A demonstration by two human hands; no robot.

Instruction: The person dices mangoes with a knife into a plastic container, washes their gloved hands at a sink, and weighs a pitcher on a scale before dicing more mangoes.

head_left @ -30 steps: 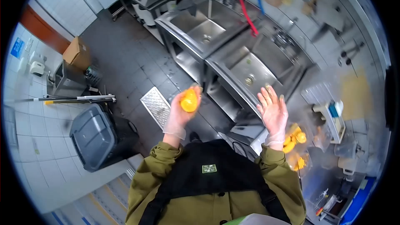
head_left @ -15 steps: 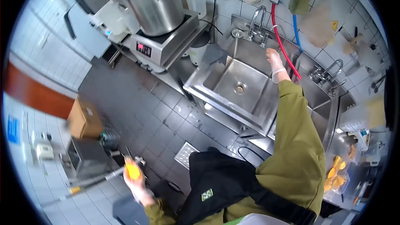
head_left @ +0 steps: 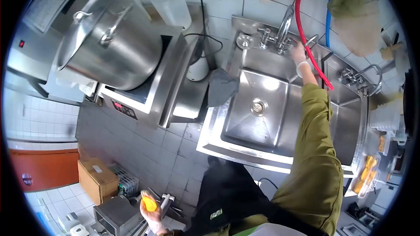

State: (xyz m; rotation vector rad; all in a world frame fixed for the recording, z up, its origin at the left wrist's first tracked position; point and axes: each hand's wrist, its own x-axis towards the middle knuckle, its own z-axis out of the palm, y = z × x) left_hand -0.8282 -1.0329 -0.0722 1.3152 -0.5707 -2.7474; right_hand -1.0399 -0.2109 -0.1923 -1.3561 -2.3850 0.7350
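My left hand [head_left: 151, 215], in a clear glove, is low at the left with its fingers curled around a yellow fruit piece [head_left: 149, 203] that looks like mango. My right hand [head_left: 299, 55], also gloved, reaches over the back of the steel sink [head_left: 245, 124]. Its fingers are at the handle of the tap [head_left: 284, 28] and appear closed on it, though the fingertips are partly hidden. A red hose [head_left: 311, 54] hangs just in front of that hand.
A large lidded pot [head_left: 118, 39] stands on an induction cooker [head_left: 131, 100] at the left. A grey cloth [head_left: 222, 88] hangs over the sink's left rim. Yellow pieces lie in a clear container [head_left: 366, 175] at the right. A cardboard box [head_left: 98, 179] sits at lower left.
My view has moved closer to the sink and cooker. My right hand has reached further to the tap handle. My left hand still holds the yellow fruit piece.
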